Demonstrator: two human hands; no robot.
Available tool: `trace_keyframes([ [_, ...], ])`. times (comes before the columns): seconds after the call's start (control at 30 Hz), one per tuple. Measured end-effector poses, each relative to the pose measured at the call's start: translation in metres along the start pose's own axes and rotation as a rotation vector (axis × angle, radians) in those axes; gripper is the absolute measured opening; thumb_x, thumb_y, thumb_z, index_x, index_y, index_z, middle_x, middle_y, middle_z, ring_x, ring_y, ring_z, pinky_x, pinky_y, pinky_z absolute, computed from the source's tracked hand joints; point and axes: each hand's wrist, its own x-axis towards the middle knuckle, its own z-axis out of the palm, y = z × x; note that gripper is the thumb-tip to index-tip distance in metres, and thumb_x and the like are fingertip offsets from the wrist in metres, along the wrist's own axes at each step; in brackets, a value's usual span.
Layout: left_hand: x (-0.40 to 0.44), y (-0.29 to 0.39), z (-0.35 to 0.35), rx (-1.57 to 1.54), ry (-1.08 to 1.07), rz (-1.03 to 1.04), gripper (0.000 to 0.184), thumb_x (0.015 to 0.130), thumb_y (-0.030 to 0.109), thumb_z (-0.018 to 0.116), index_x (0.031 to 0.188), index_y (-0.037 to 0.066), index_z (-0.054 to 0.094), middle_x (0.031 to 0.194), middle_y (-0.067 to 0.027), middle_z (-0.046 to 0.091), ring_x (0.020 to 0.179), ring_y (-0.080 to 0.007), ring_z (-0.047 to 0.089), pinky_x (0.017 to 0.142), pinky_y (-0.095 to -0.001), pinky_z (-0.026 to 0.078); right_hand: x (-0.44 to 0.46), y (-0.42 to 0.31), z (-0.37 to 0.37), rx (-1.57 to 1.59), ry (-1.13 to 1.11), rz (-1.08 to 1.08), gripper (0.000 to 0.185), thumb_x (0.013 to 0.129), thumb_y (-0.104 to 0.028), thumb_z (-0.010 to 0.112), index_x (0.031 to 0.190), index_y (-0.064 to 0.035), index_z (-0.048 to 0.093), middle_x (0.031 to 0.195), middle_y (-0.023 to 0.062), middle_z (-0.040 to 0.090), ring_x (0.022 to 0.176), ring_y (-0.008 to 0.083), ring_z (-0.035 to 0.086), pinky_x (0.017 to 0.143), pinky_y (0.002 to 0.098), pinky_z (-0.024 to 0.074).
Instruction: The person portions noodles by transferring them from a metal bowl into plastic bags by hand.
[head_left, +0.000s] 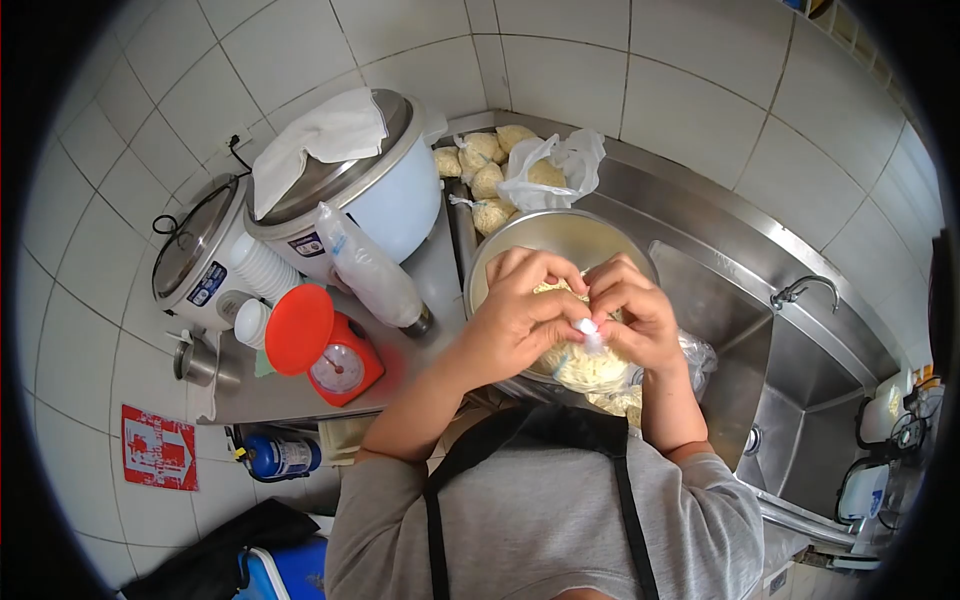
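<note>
Plastic bag point(590, 372) bulges beneath fingers point(552, 268); its neck pinched.

Large pale tiles, parted by thin dark grout lines, cover the walls point(570, 50), which meet in a corner behind the stainless-steel counter point(265, 397). The metal runs on to the right into a deep sink point(825, 440) with a round drain, and a curved chrome faucet point(806, 290) rises at its back edge. On the left-hand wall are an outlet point(235, 138) and, lower down, a red sign point(159, 447) (a white arrow stands out on it); a blue extinguisher point(283, 454) is near the sign. A wire rack point(862, 38) shows at upper right. Bright, soft light gives the steel pale reflections.
</note>
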Motion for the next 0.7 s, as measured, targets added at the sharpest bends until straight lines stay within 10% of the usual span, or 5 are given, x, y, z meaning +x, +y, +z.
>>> trace_keyframes([
  [0.33,-0.016,-0.027,0.024,0.029,0.367,-0.186,0.014,0.071,-0.003,0.059,0.076,0.009,0.056,0.075,-0.0006,0.06,0.072,-0.0164,0.054,0.082,-0.0315,0.031,0.012,-0.002,0.035,-0.518,0.128,-0.095,0.017,0.066,-0.007,0.072,0.074,-0.004,0.057,0.072,0.006,0.055,0.067,0.0226,0.05,0.06,0.0318,0.0398],
  [0.53,-0.024,-0.031,0.024,-0.15,0.407,-0.208,0.015,0.07,-0.007,0.058,0.075,0.007,0.055,0.073,-0.001,0.059,0.069,-0.0174,0.053,0.076,-0.0288,0.034,0.005,0.021,0.028,0.217,0.158,0.25,0.016,0.065,-0.008,0.073,0.077,-0.0035,0.064,0.075,0.0046,0.061,0.07,0.0181,0.052,0.063,0.0292,0.0405],
  [0.7,-0.028,-0.026,0.019,-0.214,0.303,-0.145,0.014,0.073,-0.005,0.058,0.076,0.008,0.055,0.075,-0.0018,0.06,0.069,-0.0167,0.054,0.08,-0.029,0.035,0.014,0.018,0.025,-0.002,0.028,0.159,0.01,0.068,-0.01,0.073,0.072,-0.0056,0.066,0.072,0.0035,0.061,0.071,0.0167,0.052,0.066,0.0286,0.0398],
])
